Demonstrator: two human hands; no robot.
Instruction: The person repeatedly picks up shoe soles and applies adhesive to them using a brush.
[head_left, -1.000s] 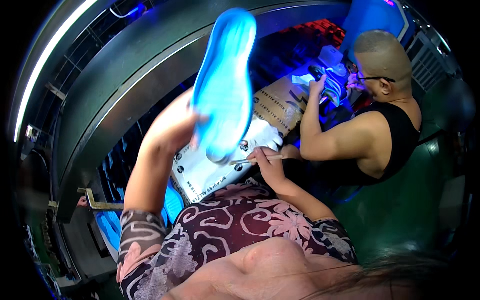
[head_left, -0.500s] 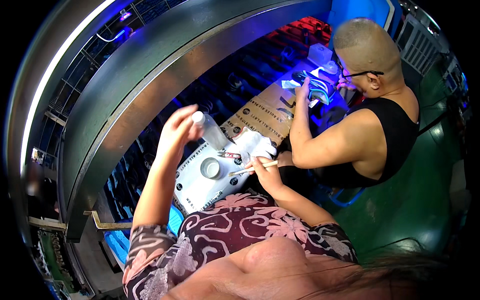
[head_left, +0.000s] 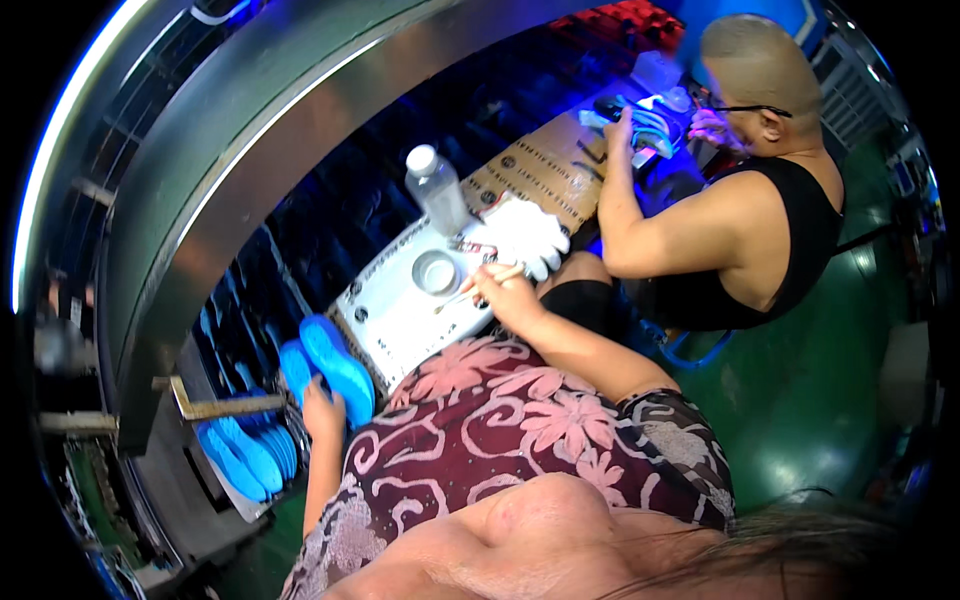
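At the left, my left hand (head_left: 322, 412) is closed on a pair of blue shoe soles (head_left: 341, 365), its thumb and fingers at their near part. My right hand (head_left: 508, 300) grips a thin brush (head_left: 451, 302) with a pale handle, its tip over the white-covered work surface (head_left: 400, 345). Just beyond the brush tip stands a small round metal tin (head_left: 436, 272). Behind the tin, a clear plastic bottle (head_left: 440, 200) with a white cap stands upright. White work gloves (head_left: 528, 235) lie to the bottle's right, beside my right hand.
More blue soles (head_left: 245, 450) stand in a row at the lower left, near a metal bracket (head_left: 225, 405). A large metal beam (head_left: 250, 170) arches over the left side. To the right sits a co-worker (head_left: 730, 215) holding a blue shoe part (head_left: 645, 130).
My left hand has left the bottle, moved down to the left and taken hold of the blue soles. The bottle now stands alone. The brush stays in my right hand.
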